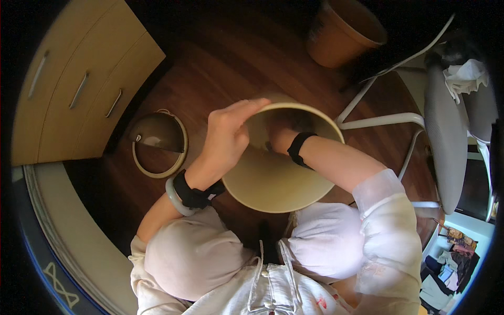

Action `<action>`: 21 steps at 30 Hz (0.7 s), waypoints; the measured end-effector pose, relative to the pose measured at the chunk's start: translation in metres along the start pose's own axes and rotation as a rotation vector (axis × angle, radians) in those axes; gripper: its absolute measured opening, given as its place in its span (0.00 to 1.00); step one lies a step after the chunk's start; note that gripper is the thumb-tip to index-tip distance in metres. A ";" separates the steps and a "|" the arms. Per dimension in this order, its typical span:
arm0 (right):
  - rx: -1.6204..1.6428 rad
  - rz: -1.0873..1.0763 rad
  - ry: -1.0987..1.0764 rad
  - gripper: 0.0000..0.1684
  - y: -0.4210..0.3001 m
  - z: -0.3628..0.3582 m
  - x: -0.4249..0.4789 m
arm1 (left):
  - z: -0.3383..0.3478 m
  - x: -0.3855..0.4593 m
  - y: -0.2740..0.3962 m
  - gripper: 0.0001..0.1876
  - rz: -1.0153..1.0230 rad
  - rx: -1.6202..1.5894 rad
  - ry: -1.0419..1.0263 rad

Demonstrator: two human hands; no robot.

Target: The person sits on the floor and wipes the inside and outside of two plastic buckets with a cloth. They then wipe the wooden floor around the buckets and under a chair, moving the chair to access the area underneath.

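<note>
A deep cream bin (275, 189) stands tilted before me, its round opening turned up toward my view. My left hand (230, 130) holds its rim at the upper left, fingers lying along the edge. Inside the bin is my right hand (281, 136), reached in up to the wrist with a black strap around it. Shadow in the bin blurs the fingers, and whether they hold anything does not show. On the floor to the left lies a round lid (161, 132), a cream ring with a dark half-round flap.
Wooden drawers (82, 86) with metal handles rise at the upper left. An orange-brown bucket (342, 39) stands on the wood floor (220, 67) at the top. At right are a grey chair (445, 138) with white tubular legs (382, 121) and a pile of clothes (449, 267).
</note>
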State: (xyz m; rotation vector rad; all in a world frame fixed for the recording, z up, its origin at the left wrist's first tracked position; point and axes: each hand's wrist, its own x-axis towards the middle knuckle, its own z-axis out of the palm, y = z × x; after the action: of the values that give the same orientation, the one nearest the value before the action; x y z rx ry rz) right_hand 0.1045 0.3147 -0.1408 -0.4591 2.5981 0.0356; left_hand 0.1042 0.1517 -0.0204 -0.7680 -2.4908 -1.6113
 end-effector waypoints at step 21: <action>1.119 0.187 0.197 0.21 -0.016 -0.024 0.041 | -0.026 -0.045 -0.029 0.38 -0.108 -0.014 0.020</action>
State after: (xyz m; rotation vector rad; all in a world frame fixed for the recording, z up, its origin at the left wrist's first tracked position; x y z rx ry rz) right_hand 0.0651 0.2847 -0.1388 0.2047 2.3519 -1.3560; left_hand 0.1256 0.1029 -0.0475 -0.6254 -2.5500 -1.6635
